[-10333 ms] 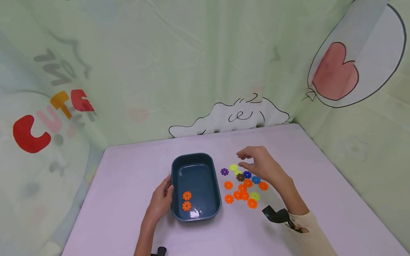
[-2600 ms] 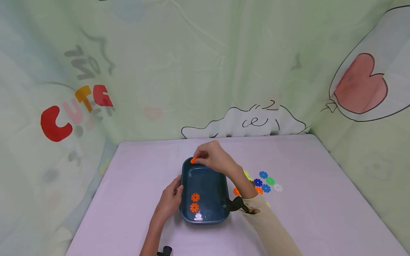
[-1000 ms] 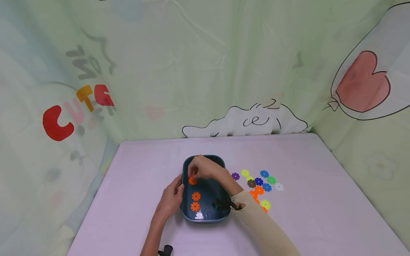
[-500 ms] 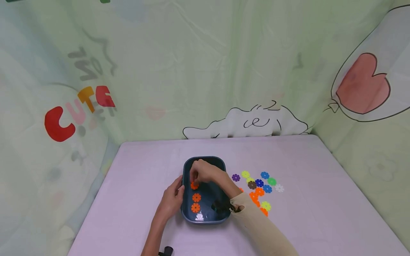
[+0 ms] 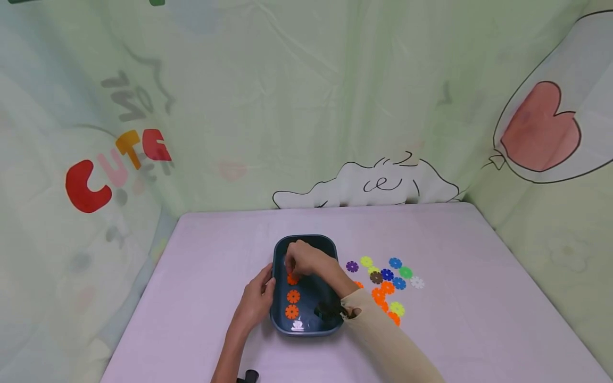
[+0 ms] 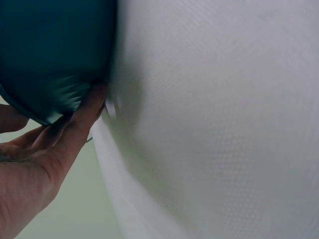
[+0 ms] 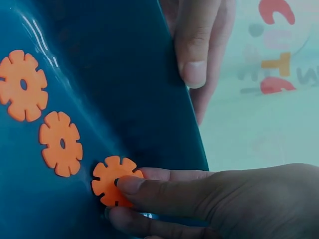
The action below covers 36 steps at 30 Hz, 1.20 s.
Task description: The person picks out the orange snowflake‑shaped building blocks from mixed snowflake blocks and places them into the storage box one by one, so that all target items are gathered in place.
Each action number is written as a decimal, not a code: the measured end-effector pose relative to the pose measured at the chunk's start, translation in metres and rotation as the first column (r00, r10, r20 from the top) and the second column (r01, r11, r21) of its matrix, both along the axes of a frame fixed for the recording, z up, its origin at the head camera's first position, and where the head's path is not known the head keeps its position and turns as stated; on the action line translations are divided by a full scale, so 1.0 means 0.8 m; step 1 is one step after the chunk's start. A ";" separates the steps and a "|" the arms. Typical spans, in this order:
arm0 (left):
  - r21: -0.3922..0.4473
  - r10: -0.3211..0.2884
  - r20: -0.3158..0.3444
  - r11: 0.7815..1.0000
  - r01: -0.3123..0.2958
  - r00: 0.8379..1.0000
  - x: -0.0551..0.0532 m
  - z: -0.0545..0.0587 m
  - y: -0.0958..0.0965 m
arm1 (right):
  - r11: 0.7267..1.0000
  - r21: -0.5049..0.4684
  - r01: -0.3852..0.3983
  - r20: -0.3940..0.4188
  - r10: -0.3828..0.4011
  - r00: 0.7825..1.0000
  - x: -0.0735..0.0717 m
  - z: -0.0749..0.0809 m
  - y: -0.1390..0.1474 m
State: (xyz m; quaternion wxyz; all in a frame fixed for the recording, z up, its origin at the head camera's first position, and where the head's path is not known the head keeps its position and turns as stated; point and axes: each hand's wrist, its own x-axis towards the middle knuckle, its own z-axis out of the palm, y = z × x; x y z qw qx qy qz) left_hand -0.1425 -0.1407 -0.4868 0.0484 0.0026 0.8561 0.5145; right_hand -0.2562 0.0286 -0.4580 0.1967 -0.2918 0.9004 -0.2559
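1. On the pale table [image 5: 215, 244], gripping dark blue tray [image 5: 310, 300] by its left wall with left hand [image 5: 255, 299].
2. Inside tray at left, pinching orange disc [image 7: 106, 186] with right hand [image 5: 307, 260].
3. Just nearer, two flat orange discs [image 5: 293, 301]; right of tray, scattered coloured discs [image 5: 387, 275].

Softly lit, pale lilac worktop [image 5: 215, 247] under the hands [image 5: 256, 299], pale green curtain [image 5: 230, 96] beyond, coloured letters [image 5: 119, 166] to their left, heart-marked balloon drawing [image 5: 541, 133] to their right.
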 end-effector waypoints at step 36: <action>0.017 -0.013 -0.004 1.000 0.013 1.000 0.000 -0.003 -0.002 | 0.998 0.050 0.025 0.040 -0.027 0.999 0.000 -0.008 -0.009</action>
